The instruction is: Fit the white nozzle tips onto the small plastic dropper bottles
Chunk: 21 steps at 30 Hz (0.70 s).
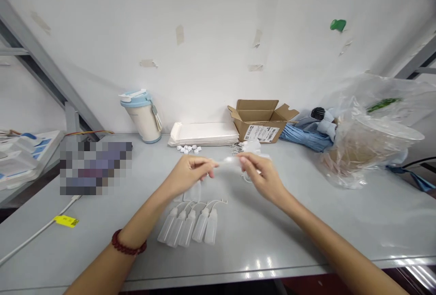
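Raised above the table, my left hand (194, 172) and my right hand (262, 174) face each other with fingertips pinched. Between them is a small translucent white plastic piece (230, 159), blurred, so its exact kind does not show. Both hands appear to grip its ends. Below lie several translucent squeeze bottles (187, 227) in a row, thin curved straps at their necks. Another translucent piece (193, 193) rests just behind them, partly under my left hand. Small white caps (189, 149) form a loose pile farther back. More translucent pieces (251, 145) lie behind my right hand.
Along the wall stand a cream tumbler (142, 118), a stack of flat white packets (204, 133) and an opened cardboard box (262, 125). A folded blue umbrella (306, 137) and a plastic-wrapped container (361, 145) sit right. A white cable (37, 231) crosses the left side.
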{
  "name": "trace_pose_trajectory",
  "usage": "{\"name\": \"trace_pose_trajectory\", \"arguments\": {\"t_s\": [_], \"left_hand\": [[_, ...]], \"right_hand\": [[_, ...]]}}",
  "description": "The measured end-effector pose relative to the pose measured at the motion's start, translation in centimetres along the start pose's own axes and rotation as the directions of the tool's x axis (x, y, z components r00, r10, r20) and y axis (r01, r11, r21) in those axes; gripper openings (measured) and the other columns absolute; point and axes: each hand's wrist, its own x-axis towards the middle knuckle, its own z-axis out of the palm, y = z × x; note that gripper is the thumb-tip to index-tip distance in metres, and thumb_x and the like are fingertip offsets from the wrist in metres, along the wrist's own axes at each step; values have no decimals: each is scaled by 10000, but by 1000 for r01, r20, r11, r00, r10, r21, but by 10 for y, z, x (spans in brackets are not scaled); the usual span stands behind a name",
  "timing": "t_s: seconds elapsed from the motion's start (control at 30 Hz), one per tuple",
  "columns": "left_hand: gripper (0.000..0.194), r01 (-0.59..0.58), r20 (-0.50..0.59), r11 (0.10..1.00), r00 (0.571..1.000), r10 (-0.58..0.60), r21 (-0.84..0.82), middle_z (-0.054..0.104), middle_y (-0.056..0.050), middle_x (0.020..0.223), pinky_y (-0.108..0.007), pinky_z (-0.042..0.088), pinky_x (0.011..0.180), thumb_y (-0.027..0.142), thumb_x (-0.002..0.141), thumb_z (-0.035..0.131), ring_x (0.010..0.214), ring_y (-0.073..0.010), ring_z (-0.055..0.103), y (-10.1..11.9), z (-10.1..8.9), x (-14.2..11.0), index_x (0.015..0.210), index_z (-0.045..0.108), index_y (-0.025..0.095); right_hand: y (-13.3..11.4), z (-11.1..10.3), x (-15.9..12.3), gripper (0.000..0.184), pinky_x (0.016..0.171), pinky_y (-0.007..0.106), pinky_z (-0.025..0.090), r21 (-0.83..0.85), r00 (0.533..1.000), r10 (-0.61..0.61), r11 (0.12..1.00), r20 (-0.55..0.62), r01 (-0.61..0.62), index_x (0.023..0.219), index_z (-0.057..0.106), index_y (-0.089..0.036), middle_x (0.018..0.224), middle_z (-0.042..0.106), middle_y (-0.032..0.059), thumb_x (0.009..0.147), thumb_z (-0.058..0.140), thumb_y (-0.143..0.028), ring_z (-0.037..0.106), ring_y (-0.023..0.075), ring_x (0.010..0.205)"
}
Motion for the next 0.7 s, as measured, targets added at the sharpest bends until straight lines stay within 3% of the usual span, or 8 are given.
{"name": "trace_pose_trajectory", "arguments": {"t_s": [0.1, 0.17, 0.33, 0.43, 0.53, 0.7], "left_hand": [[285, 66, -226, 994, 973, -45, 86, 587, -1, 539, -215, 326, 439, 388, 752, 572, 433, -87, 419, -14, -21, 12, 652, 682, 146], [263, 80, -351, 978, 936, -8, 191, 623, -9, 590, -228, 358, 474, 380, 726, 579, 438, -92, 438, -25, -32, 20, 671, 675, 141], [335, 71, -318, 897, 945, 80, 436, 688, -42, 703, -281, 450, 612, 320, 738, 526, 544, -155, 541, -44, -35, 35, 954, 693, 126], [342, -18, -270, 858, 946, 182, 513, 703, -76, 994, -319, 476, 745, 275, 738, 502, 673, -176, 595, -50, -28, 39, 999, 686, 152], [353, -81, -222, 839, 947, 233, 538, 612, -89, 1226, -353, 481, 806, 260, 747, 478, 692, -168, 607, -57, -26, 42, 1019, 684, 174], [359, -110, -187, 823, 949, 254, 557, 608, -83, 1236, -343, 498, 791, 272, 776, 452, 755, -181, 623, -69, -29, 43, 1039, 680, 182]], "right_hand": [[22, -22, 15, 341, 629, 279, 425, -222, 967, -99, 974, -234, 46, 998, 631, -177, 792, 638, 68, 923, 389, -405, 564, 173, 683], [39, -37, 28, 330, 642, 298, 439, -336, 941, -159, 941, -299, 52, 1020, 635, -178, 885, 655, 94, 910, 414, -398, 576, 193, 726], [70, -49, 51, 279, 721, 341, 458, -420, 943, -178, 907, -280, 46, 1030, 654, -169, 936, 672, 103, 855, 500, -323, 598, 226, 822], [80, -45, 55, 272, 761, 357, 460, -416, 957, -134, 909, -258, 15, 1023, 670, -166, 977, 684, 105, 829, 518, -282, 607, 237, 879], [86, -43, 56, 280, 769, 359, 461, -427, 973, -81, 904, -215, -20, 1025, 681, -169, 1007, 685, 104, 813, 516, -247, 612, 237, 886], [92, -43, 61, 292, 773, 350, 460, -431, 985, -50, 902, -166, -27, 1030, 686, -178, 1006, 681, 93, 805, 502, -201, 611, 217, 847]]}}
